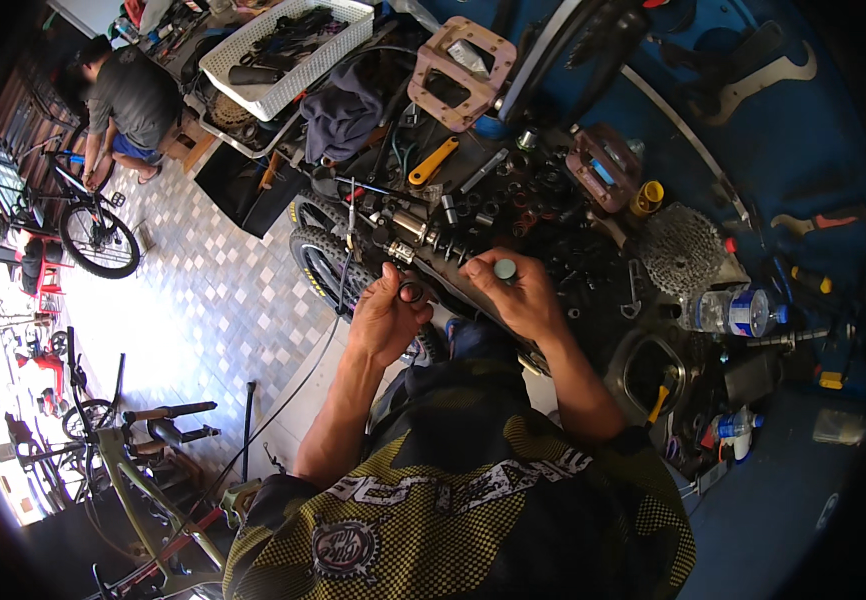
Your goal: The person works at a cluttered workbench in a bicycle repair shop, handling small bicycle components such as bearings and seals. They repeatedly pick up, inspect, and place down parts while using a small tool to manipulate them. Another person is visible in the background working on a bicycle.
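My left hand (385,318) is closed, with a small dark ring (411,292) pinched between its thumb and fingers. Close by on the right, my right hand (528,305) grips a small round part with a pale greenish face (504,268), whose exact kind I cannot make out. The two hands are apart, held in front of my body at the bench's near edge. Just beyond them lie metal cylindrical parts (410,226), and a dark scatter of rings and small pieces (523,200) covers the bench.
On the bench are a bicycle cassette (683,250), a pedal (415,88), a yellow-handled tool (435,161), a water bottle (728,312) and a white basket (353,32) of tools. Blue tool wall at right. A bike frame (118,470) stands lower left; a person (133,100) works on a bike (98,240) at far left.
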`<state>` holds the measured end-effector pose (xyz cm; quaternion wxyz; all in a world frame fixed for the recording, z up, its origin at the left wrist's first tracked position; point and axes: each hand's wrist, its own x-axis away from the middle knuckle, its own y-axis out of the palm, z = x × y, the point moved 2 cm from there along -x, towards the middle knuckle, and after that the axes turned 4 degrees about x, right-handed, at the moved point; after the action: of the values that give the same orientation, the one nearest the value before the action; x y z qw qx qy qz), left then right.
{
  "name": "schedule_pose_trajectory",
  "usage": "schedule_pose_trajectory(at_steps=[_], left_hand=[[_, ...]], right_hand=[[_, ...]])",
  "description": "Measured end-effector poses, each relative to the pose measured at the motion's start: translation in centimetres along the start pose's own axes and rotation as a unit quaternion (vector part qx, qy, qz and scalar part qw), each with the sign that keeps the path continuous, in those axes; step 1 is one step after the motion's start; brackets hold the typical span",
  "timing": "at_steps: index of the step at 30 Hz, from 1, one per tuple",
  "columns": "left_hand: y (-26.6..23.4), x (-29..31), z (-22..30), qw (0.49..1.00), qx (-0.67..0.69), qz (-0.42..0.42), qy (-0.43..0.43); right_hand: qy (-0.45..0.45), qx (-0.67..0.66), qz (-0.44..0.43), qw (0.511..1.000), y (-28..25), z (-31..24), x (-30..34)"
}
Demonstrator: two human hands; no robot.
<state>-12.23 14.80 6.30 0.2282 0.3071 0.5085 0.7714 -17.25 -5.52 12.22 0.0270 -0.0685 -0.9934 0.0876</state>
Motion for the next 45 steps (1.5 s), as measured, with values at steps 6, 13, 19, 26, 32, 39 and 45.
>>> schedule_pose_trajectory(at_steps=[6,13,19,26,32,39,45], left_hand=[[0.1,-2.5,-0.9,0.967,-0.249,0.044,0.022],[1.7,-11.9,0.2,0.742,-0.664,0.004,0.093],[0.5,-22.0,-0.6,0.466,-0.829,-0.151,0.270],[0.0,-26.1,-1.8,0.285,-0.936,-0.138,0.157],[0.2,-26.4,-1.8,0.291,-0.929,-0.154,0.168],[-0.2,-26.3,-1.6,0.288,-0.933,-0.156,0.150],[0.5,-23.7,-2.0,0.289,-0.924,-0.238,0.077]], right_hand=[[0.039,-0.015,0.089,0.995,-4.6,2.9,1.9],[0.103,0.007,0.163,0.981,-8.5,2.9,4.9],[0.062,0.028,0.213,0.975,-9.9,4.5,6.9],[0.090,0.039,0.225,0.969,-10.7,4.6,7.9],[0.103,0.016,0.203,0.974,-10.5,4.9,7.7],[0.092,0.040,0.180,0.979,-10.2,4.6,7.2],[0.091,0.059,0.188,0.976,-10.5,4.6,7.4]])
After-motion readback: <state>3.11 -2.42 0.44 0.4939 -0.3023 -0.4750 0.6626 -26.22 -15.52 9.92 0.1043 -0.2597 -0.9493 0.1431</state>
